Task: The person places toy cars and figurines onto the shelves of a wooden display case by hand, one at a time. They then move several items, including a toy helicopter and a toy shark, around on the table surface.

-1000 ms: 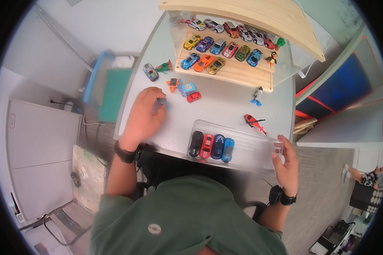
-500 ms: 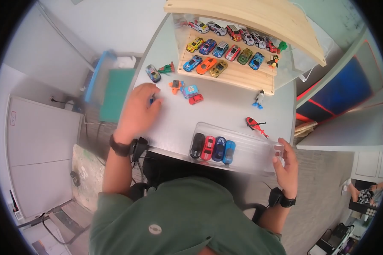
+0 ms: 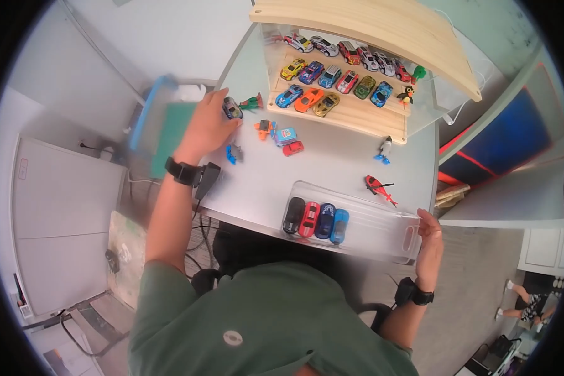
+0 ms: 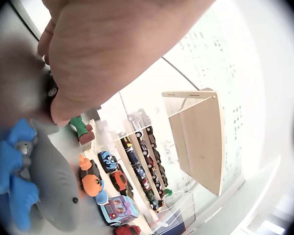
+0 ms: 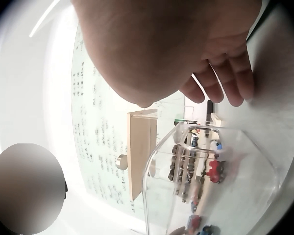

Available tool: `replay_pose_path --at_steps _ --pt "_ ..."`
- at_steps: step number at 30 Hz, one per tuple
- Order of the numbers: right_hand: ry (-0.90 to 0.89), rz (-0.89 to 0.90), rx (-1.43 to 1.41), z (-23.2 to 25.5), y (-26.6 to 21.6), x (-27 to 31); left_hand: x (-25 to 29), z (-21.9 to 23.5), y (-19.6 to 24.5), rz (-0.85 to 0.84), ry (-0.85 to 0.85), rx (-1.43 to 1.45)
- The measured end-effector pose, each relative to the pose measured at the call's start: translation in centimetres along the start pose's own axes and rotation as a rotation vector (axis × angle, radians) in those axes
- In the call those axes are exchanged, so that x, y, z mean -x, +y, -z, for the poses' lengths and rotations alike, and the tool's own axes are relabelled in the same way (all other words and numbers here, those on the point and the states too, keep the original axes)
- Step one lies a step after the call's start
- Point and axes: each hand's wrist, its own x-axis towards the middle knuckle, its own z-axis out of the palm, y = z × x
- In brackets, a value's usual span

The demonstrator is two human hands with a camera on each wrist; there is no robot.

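Observation:
In the head view my left hand [image 3: 207,128] is at the table's far left, thumb and fingers at either end of a small toy car [image 3: 232,108]. One dark wheel of it shows by the thumb in the left wrist view. Just below this hand lies a grey toy shark [image 4: 54,178] with blue parts. My right hand [image 3: 430,241] is beside the handle end of a clear plastic tray [image 3: 382,216], its fingers extended and apart from the rim in the right wrist view. Several toy cars, among them a red car [image 3: 308,219], stand side by side in the tray.
A wooden tiered shelf [image 3: 370,125] bearing rows of toy cars stands at the back. Before it lie an orange toy figure [image 3: 264,130], a blue toy vehicle [image 3: 285,136], a small red car [image 3: 292,148], a penguin-like toy [image 3: 385,150] and a red helicopter [image 3: 379,188]. A green figure [image 3: 251,102] is near the left hand.
My left hand has let go of the shark, leaving it on the table, and moved away from me to the toy car. The right hand has released the tray's handle end.

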Motion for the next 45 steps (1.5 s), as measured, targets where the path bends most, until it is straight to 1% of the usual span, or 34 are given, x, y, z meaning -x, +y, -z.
replay_pose_path --at_steps 5,7,11,13,14,16,17,19,20,22,23,25,26,28,32,34,35,37,38,40,41,43,44,45 --pt "0.022 -0.036 -0.057 0.0 0.7 0.0 -0.4 -0.1 -0.3 0.047 -0.054 -0.026" --pt "0.031 -0.052 -0.078 0.0 0.9 0.0 -0.4 0.1 -0.1 0.062 -0.052 0.068" --pt "0.068 -0.024 -0.1 -0.2 0.6 -0.1 0.3 1.7 1.9 0.012 -0.027 0.131" --pt "0.06 -0.057 -0.007 0.2 -0.3 -0.1 0.9 3.0 3.8 -0.024 -0.091 0.211" --pt "0.065 -0.059 -0.003 0.2 -0.8 -0.2 1.2 3.8 5.1 -0.028 -0.094 0.216" --pt "0.09 -0.027 0.019 -0.2 -1.7 -0.5 1.7 4.9 7.5 -0.058 -0.216 0.312" --pt "0.095 -0.029 0.023 -0.3 -1.8 -0.6 1.7 4.8 8.1 -0.061 -0.219 0.316" --pt "0.089 -0.023 -0.011 -0.3 -2.0 -0.6 1.6 4.4 9.2 -0.145 -0.297 0.429" --pt "0.096 -0.025 -0.007 -0.3 -2.1 -0.6 1.5 4.2 9.8 -0.151 -0.3 0.433" --pt "0.087 -0.023 -0.013 -0.3 -2.2 -0.6 1.1 3.8 11.3 -0.196 -0.408 0.466" --pt "0.096 -0.026 -0.01 -0.1 -2.3 -0.5 0.8 3.5 12.0 -0.204 -0.414 0.469" --pt "0.059 -0.021 0.037 0.3 -2.5 -0.6 -0.1 2.9 13.3 -0.282 -0.485 0.412" --pt "0.069 -0.023 0.04 0.5 -2.6 -0.7 -0.6 2.3 13.6 -0.291 -0.489 0.415" --pt "0.046 -0.008 0.018 0.6 -2.9 -1.0 -1.4 1.0 14.0 -0.404 -0.484 0.352" --pt "0.033 0.025 0.04 0.7 -3.3 -1.9 -2.7 -0.7 16.4 -0.429 -0.548 0.272" --pt "0.0 0.061 0.103 0.9 -4.3 -2.6 -3.1 -2.0 17.1 -0.481 -0.629 0.148" --pt "0.004 0.059 0.103 0.9 -4.7 -2.9 -3.2 -2.4 17.5 -0.484 -0.632 0.148" --pt "-0.024 0.119 0.145 0.8 -5.5 -3.7 -3.3 -3.0 17.9 -0.55 -0.695 0.065" --pt "-0.023 0.119 0.144 0.8 -6.1 -4.1 -3.3 -3.5 17.6 -0.551 -0.695 0.064" --pt "-0.068 0.167 0.191 0.6 -7.2 -4.8 -3.0 -4.5 16.9 -0.687 -0.612 0.053" --pt "-0.067 0.167 0.19 0.5 -7.8 -5.2 -2.9 -4.6 16.8 -0.687 -0.613 0.052" --pt "-0.153 0.266 0.259 0.1 -9.0 -6.1 -2.7 -4.7 16.7 -0.718 -0.57 0.047" --pt "-0.153 0.264 0.258 -0.2 -9.7 -6.7 -2.7 -4.7 16.7 -0.718 -0.573 0.047" --pt "-0.228 0.347 0.346 -0.5 -10.3 -7.3 -2.7 -4.8 16.7 -0.742 -0.558 0.041"
